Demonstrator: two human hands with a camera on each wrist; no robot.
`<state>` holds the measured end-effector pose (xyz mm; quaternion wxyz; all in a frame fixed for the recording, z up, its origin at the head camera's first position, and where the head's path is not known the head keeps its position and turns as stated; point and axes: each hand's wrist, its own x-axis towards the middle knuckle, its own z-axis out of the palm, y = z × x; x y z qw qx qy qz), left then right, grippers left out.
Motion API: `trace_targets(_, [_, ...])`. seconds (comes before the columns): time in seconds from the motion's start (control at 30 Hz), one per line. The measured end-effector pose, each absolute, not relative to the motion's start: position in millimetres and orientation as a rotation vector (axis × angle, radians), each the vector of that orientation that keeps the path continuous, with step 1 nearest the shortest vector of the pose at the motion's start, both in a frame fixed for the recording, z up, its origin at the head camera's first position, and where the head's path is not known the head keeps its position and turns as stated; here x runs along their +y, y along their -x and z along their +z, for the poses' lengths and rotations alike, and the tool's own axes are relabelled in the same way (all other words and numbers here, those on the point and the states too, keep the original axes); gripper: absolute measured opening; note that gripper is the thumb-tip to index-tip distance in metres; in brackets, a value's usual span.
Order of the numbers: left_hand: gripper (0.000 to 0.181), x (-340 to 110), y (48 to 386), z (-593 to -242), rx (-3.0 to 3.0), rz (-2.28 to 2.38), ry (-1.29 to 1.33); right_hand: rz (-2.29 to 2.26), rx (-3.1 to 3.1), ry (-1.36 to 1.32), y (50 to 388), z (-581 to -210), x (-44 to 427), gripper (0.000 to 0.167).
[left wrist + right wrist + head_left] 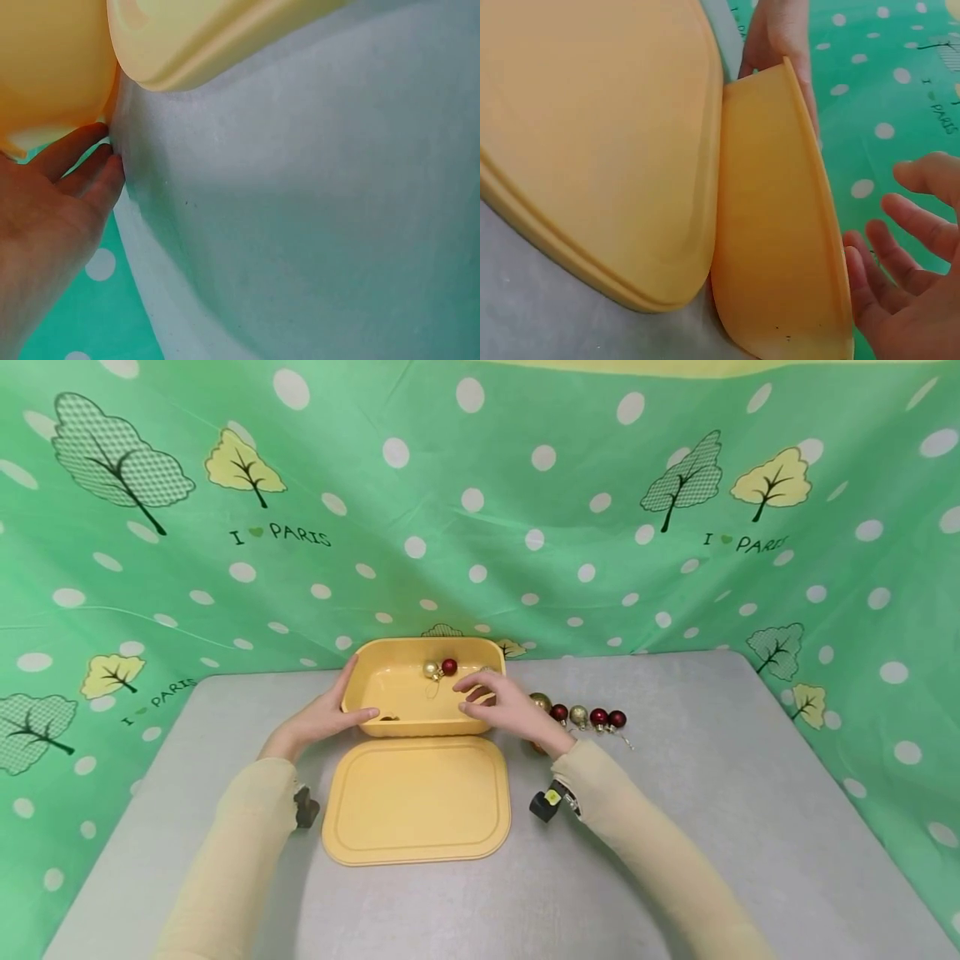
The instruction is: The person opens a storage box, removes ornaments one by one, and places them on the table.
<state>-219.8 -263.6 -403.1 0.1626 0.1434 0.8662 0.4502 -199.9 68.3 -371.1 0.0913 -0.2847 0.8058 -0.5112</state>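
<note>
A yellow plastic box (pixel 420 729) stands open at the back of the table, its side wall (pixel 780 210) filling the middle of the right wrist view. My left hand (pixel 318 718) grips the box's left end, thumb over the rim, fingers along the outside. Over the box's right end hovers my right hand (pixel 506 700), fingers loosely bent and apart, nothing visible between them. Inside lie a gold bauble (pixel 431 669) and a red bauble (pixel 449 667) with a string loop. Another small piece (pixel 390 718) shows at the front left, mostly hidden by the wall.
The yellow lid (pixel 417 802) lies flat in front of the box. To the right, a row of red and gold baubles (pixel 578 716) sits on the grey table (pixel 675 760), partly behind my right wrist. A green dotted cloth (pixel 525 527) hangs behind.
</note>
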Motion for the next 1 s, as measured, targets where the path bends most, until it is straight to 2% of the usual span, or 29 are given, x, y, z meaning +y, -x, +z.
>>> trace_targets(0.5, [0.106, -263.0, 217.7, -402.3, 2.487, 1.28, -0.385, -0.841, 2.383, 0.988, 226.1, -362.9, 30.7, 0.031])
trace_targets(0.73, [0.104, -262.0, 220.5, -406.7, 2.502, 1.277, -0.406, -0.798, 2.359, 0.942, 230.0, -369.3, 10.5, 0.032])
trace_targets(1.0, [0.105, -264.0, 220.7, -407.5, 2.514, 1.252, -0.406, -0.883, 2.314, 1.027, 238.5, -377.1, -13.7, 0.033])
